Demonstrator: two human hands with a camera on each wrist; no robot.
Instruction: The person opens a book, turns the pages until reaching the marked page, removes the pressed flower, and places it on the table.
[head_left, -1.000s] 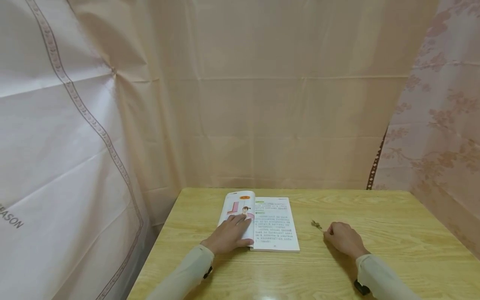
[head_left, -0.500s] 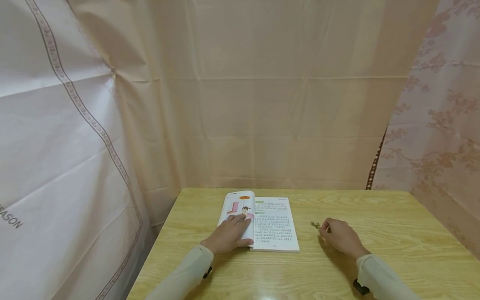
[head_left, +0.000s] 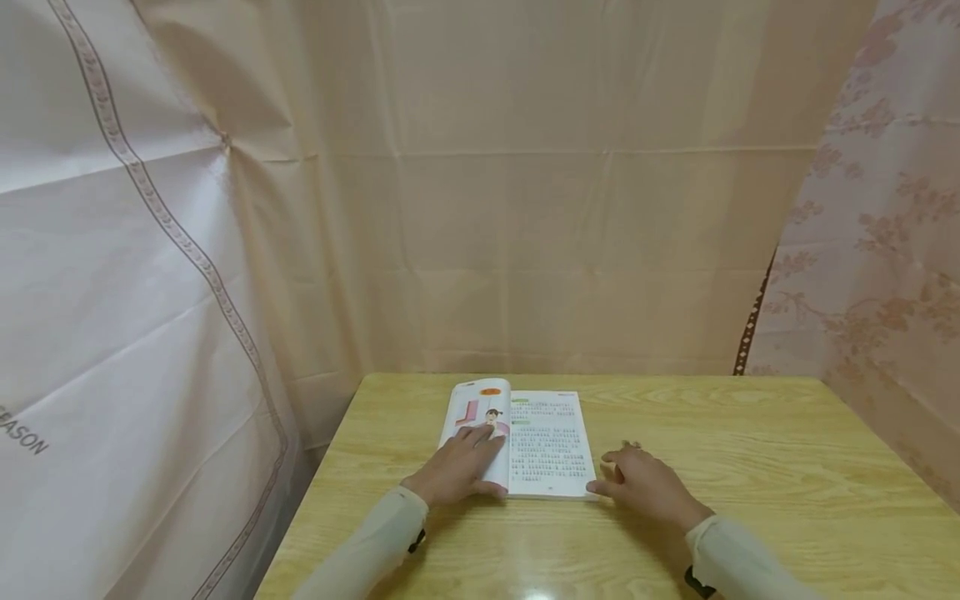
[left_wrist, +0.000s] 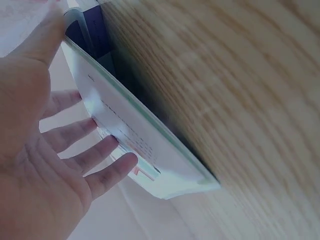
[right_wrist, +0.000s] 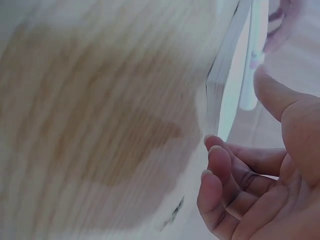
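Note:
An open book (head_left: 551, 442) lies on the table, its left page (head_left: 459, 410) bowed up and carrying a picture of a child, its right page full of text. My left hand (head_left: 457, 468) rests on the left page with fingers spread, the thumb near the lower end of the spine; the left wrist view shows that page raised off the wood. At the book's right edge is my right hand (head_left: 648, 485), its thumb over the lower corner and its other fingers bent beside the page edges (right_wrist: 215, 107). Past its knuckles a small dried sprig (right_wrist: 173, 215) lies on the table, partly hidden in the head view.
The wood-grain table (head_left: 780, 450) extends to both sides of the book. A beige curtain (head_left: 555, 250) hangs behind its far edge. Pale sheets hang at the left (head_left: 150, 333) and right (head_left: 892, 275).
My right hand let go of the sprig and moved left to the book's right edge, its thumb now over the page corner. My left hand stayed on the left page.

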